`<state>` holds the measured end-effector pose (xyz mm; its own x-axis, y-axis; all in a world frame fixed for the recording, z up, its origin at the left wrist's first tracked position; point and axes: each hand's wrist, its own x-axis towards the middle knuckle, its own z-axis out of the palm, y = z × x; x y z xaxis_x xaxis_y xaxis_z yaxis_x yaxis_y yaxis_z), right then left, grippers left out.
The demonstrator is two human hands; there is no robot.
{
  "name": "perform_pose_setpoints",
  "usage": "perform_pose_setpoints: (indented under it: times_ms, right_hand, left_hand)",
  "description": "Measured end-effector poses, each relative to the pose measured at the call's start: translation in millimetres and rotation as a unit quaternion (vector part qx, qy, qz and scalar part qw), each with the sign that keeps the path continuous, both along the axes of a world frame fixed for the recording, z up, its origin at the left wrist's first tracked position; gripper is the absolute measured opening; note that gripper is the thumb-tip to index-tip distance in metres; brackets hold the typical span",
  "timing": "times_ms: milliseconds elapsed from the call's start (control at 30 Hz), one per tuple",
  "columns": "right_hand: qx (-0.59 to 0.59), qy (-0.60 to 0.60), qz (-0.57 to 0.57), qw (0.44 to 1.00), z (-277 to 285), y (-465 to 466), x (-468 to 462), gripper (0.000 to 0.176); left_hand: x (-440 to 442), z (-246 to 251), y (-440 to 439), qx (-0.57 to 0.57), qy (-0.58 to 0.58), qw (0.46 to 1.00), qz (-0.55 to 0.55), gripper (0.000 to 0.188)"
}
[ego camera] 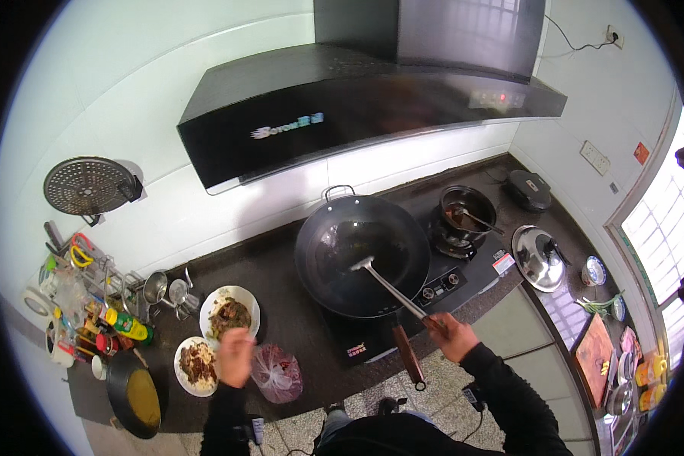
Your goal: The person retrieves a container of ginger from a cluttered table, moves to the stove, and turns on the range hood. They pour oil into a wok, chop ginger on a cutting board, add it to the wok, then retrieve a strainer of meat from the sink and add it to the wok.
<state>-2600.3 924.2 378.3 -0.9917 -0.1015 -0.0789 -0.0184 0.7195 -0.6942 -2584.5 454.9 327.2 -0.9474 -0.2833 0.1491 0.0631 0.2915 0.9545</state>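
Note:
My right hand [455, 337] grips the handle of a metal wok spatula [393, 289]. Its blade rests in a large black wok [342, 273] whose inside looks wet and shiny. The wok's wooden handle [407, 353] points towards me, free of my grip. My left hand [235, 358], blurred, hovers over the edges of two plates; whether its fingers hold anything is hidden. Behind it a white plate [254, 305] carries dark, chopped food. Left of it a smaller plate [178, 365] holds pale and dark minced ingredients. A clear plastic bag [277, 379] with reddish contents lies to its right.
A black pot [467, 228] with a spoon sits on the right burner. Beyond it are a domed steel lid [538, 259] and a wooden cutting board [594, 356]. A tilted pan [142, 396] with yellowish liquid and several bottles stand left. The range hood [370, 122] overhangs the stove.

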Motion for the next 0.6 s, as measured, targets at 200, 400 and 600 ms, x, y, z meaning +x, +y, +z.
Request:
perform_pose_setpoints:
  times_ms: [200,400,600]
  right_hand:
    - [-0.109,0.100,0.041,0.988,-53,10,-49,0.043]
    - [-0.212,0.083,0.101,0.969,-79,6,-64,0.054]
    - [-0.199,-0.011,0.127,0.972,-62,33,-23,0.060]
  left_hand:
    - [32,-20,195,0.246,-0.344,0.883,-0.205,0.051]
    - [42,-59,289,0.410,-0.442,0.777,-0.178,0.046]
    - [50,-63,307,0.443,-0.408,0.758,-0.250,0.018]
